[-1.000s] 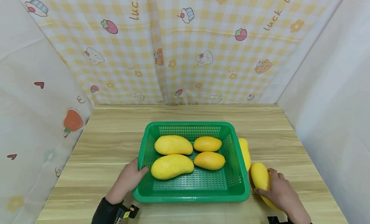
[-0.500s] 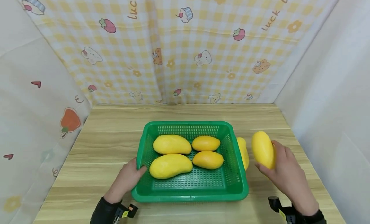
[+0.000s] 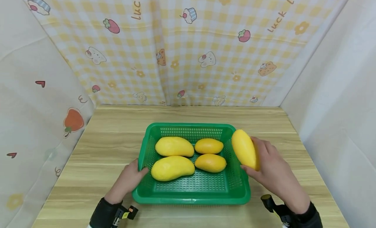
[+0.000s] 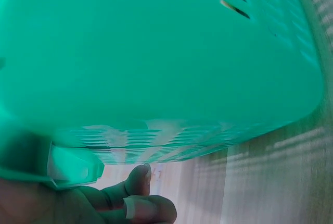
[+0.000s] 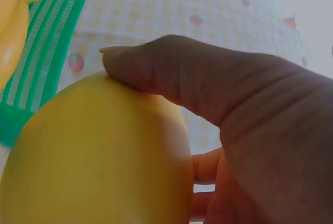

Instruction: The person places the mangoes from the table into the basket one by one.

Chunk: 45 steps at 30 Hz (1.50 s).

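Observation:
My right hand (image 3: pixel 273 166) grips a large yellow mango (image 3: pixel 244 149), holding it over the right rim of a green plastic basket (image 3: pixel 191 201). In the right wrist view the thumb (image 5: pixel 171 67) presses on that mango (image 5: pixel 99 156), with the other fingers partly hidden beyond it. My left hand (image 3: pixel 127 179) holds the basket's left rim, thumb over the edge; the left wrist view shows its fingers (image 4: pixel 151 209) curled under the rim outside. Inside the basket lie two large yellow mangoes (image 3: pixel 174 146) on the left and two smaller orange-yellow mangoes (image 3: pixel 210 163) on the right.
The basket stands on a light wooden table (image 3: pixel 117 123). A yellow checked cloth (image 3: pixel 188 58) hangs behind it, and white cloth walls (image 3: pixel 337 123) rise at both sides. The mango seen earlier beside the basket's right wall is hidden now.
My right hand has lifted the mango from the table right of the basket and carried it up and left to the right rim. The left hand keeps its hold on the basket.

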### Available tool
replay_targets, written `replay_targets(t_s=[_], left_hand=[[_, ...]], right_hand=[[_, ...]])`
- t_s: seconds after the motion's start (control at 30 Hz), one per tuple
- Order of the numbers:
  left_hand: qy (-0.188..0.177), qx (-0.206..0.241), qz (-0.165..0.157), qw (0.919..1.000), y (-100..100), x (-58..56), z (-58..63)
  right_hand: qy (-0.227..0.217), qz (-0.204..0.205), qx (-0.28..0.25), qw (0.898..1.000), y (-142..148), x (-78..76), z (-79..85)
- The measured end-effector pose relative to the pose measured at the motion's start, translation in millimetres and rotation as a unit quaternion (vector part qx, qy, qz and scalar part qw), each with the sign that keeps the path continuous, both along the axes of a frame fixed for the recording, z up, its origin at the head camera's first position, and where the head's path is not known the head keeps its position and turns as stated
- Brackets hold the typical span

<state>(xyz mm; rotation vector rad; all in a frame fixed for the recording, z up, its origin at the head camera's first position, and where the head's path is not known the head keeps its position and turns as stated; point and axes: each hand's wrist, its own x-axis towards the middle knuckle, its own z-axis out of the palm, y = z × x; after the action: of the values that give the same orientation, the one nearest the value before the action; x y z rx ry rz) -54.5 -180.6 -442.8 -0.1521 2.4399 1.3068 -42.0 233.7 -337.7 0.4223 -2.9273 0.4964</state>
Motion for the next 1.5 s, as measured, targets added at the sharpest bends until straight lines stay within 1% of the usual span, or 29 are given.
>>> replay_targets(t_s=[0.13,0.3,0.47,0.63,0.87,1.13,1.27,1.37,1.5], left_hand=[[-0.004,0.007,0.003,1.0,-1,-0.2,-0.5],[-0.004,0.009,0.004,0.9999,-1,0.3,0.1],[0.001,0.002,0.001,1.0,-3,1.5,1.4],[-0.001,0.004,0.004,1.0,-4,0.9,0.9],[-0.001,0.007,-0.002,1.0,-2,0.9,1.2],[-0.001,0.012,-0.005,0.9999,-1,1.3,3.5],[0.004,0.01,-0.008,0.9999,-1,1.1,2.5],[0.003,0.008,-0.004,0.9999,-1,1.3,2.1],[0.003,0.007,-0.004,1.0,-1,1.5,1.4]], right_hand=[[0.001,0.047,0.015,0.999,-12,-1.4,1.9],[0.009,0.1,0.024,0.995,-26,-3.9,2.9],[-0.014,0.145,0.036,0.989,-41,-6.0,-0.2],[-0.047,0.193,0.066,0.978,-55,-7.6,-6.1],[-0.079,0.225,0.106,0.965,-63,-9.9,-10.4],[-0.126,0.274,0.146,0.942,-64,-15.7,-14.5],[-0.145,0.288,0.155,0.934,-65,-17.9,-18.3],[-0.149,0.301,0.152,0.93,-66,-18.9,-20.2],[-0.136,0.332,0.145,0.922,-67,-19.3,-23.1]])
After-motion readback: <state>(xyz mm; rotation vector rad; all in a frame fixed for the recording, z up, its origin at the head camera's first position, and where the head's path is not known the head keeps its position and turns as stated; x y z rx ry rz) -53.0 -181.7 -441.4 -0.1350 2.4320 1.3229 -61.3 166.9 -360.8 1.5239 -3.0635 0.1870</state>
